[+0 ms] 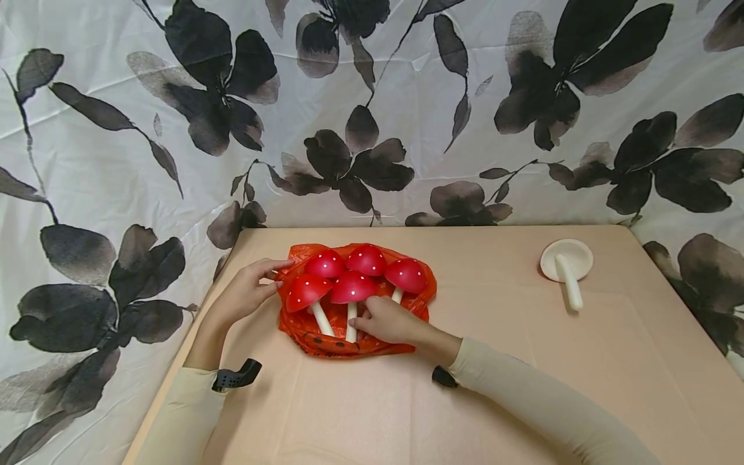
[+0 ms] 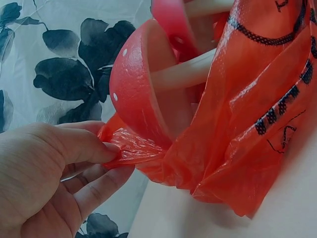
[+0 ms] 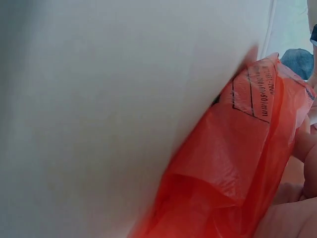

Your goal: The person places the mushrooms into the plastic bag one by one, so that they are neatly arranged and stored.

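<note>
Cloth (image 1: 104,161) printed with dark leaves is hung behind and beside the table (image 1: 523,387), which is covered in beige. An orange plastic bag (image 1: 308,336) is laid flat near the table's far left, and five red mushrooms (image 1: 351,287) with white dots and pale stems are rested on it, caps pointing away. A white mushroom (image 1: 566,265) is seen lying well apart to the right. The bag's left edge is pinched between thumb and fingers of the left hand (image 1: 247,294). The right hand (image 1: 389,321) is rested on the bag at the stems, fingers curled, seemingly about one stem.
</note>
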Demonstrator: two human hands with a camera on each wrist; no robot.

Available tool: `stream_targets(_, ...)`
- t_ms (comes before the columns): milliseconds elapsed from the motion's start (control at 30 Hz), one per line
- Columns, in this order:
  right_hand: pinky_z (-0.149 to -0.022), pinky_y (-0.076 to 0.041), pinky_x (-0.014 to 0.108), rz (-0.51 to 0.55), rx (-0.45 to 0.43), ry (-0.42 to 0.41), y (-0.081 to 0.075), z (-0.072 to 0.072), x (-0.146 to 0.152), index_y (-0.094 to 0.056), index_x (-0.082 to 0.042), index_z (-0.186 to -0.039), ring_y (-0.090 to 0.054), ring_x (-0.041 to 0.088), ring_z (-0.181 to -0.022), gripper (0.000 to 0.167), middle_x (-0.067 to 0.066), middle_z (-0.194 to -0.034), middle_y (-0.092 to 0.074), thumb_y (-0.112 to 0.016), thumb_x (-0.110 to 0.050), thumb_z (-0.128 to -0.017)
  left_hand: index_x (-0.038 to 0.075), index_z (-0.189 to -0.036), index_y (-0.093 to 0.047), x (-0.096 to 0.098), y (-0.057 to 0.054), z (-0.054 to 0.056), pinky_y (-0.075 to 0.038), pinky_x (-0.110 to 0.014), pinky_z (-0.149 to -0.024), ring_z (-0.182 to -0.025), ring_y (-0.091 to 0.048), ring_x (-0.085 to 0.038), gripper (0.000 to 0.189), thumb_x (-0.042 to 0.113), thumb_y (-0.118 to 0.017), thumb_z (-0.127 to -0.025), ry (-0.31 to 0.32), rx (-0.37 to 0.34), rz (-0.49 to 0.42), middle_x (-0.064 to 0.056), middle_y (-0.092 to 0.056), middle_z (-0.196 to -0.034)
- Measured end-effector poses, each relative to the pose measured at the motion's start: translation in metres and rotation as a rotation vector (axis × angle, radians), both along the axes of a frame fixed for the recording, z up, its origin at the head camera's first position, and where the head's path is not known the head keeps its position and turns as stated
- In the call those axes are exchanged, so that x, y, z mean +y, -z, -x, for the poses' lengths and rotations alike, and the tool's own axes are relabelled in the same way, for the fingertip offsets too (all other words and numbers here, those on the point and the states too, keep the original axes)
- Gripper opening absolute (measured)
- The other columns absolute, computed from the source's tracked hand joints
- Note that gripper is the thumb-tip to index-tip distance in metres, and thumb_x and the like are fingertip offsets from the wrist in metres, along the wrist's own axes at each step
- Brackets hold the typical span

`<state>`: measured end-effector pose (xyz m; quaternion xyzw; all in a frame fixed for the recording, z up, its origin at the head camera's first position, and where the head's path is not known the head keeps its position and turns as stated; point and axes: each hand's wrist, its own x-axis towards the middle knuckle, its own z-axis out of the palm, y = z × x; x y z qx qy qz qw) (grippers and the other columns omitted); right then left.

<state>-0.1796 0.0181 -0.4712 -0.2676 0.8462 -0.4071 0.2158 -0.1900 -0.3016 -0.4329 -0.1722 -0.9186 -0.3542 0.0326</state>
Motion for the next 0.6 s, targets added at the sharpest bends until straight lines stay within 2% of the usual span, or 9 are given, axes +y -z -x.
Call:
stream_targets(67, -0.047, -0.032, 0.021, 0.001, -0.002, -0.009, 0.0, 0.0, 0.0, -0.066, -0.013, -0.089, -0.044, 0.009, -0.047, 0.015, -0.002, -0.057, -0.062, -0.07, -0.025, -0.097, 0.004, -0.136, -0.064, -0.001, 0.0, -0.001, -0.057, -0.055, -0.089, -0.103, -0.067, -0.035, 0.043, -0.006, -0.063, -0.093, 0.003, 0.004, 0.003, -0.017, -0.068, -0.122)
stream_targets(233, -0.053, -0.039, 0.02, 0.008, 0.001, -0.019, -0.002, 0.002, 0.001, -0.067, -0.012, -0.095, -0.05, 0.009, -0.055, 0.012, 0.0, -0.064, -0.063, -0.073, -0.022, -0.094, 0.004, -0.135, -0.065, -0.001, -0.001, -0.001, -0.057, -0.056, -0.09, -0.103, -0.068, -0.035, 0.043, -0.005, -0.064, -0.093, 0.001, 0.006, 0.003, -0.017, -0.068, -0.122)
stream_targets(367, -0.057, -0.042, 0.022, -0.041, 0.029, -0.061, -0.008, 0.004, 0.008, -0.074, -0.011, -0.101, -0.051, 0.01, -0.059, 0.013, 0.001, -0.068, -0.064, -0.074, -0.022, -0.094, 0.005, -0.135, -0.065, -0.001, -0.001, -0.001, -0.057, -0.054, -0.091, -0.103, -0.068, -0.034, 0.043, -0.005, -0.064, -0.093, -0.003, 0.003, 0.01, -0.015, -0.068, -0.122)
stream_targets(433, -0.063, -0.045, 0.024, -0.078, 0.065, -0.094, -0.013, 0.003, 0.014, -0.076, -0.012, -0.104, -0.053, 0.01, -0.065, 0.015, -0.002, -0.074, -0.068, -0.074, -0.022, -0.094, 0.004, -0.135, -0.065, -0.001, -0.001, -0.001, -0.057, -0.053, -0.09, -0.103, -0.068, -0.034, 0.043, -0.005, -0.064, -0.093, -0.002, 0.004, 0.01, -0.015, -0.068, -0.121)
stream_targets(500, -0.075, -0.046, 0.028, -0.124, 0.121, -0.124, -0.019, 0.003, 0.02, -0.078, -0.014, -0.106, -0.056, 0.01, -0.073, 0.015, -0.006, -0.081, -0.07, -0.073, -0.022, -0.094, 0.004, -0.134, -0.065, -0.001, -0.001, -0.002, -0.058, -0.053, -0.09, -0.103, -0.068, -0.034, 0.043, -0.005, -0.064, -0.093, -0.005, 0.006, 0.01, -0.015, -0.068, -0.121)
stream_targets(600, -0.082, -0.049, 0.03, -0.178, 0.193, -0.155, -0.026, 0.001, 0.03, -0.079, -0.016, -0.106, -0.058, 0.011, -0.084, 0.015, -0.011, -0.089, -0.072, -0.075, -0.023, -0.093, 0.004, -0.135, -0.065, -0.001, -0.002, -0.002, -0.057, -0.054, -0.091, -0.103, -0.068, -0.035, 0.043, -0.005, -0.064, -0.093, -0.007, 0.0, 0.005, -0.016, -0.068, -0.122)
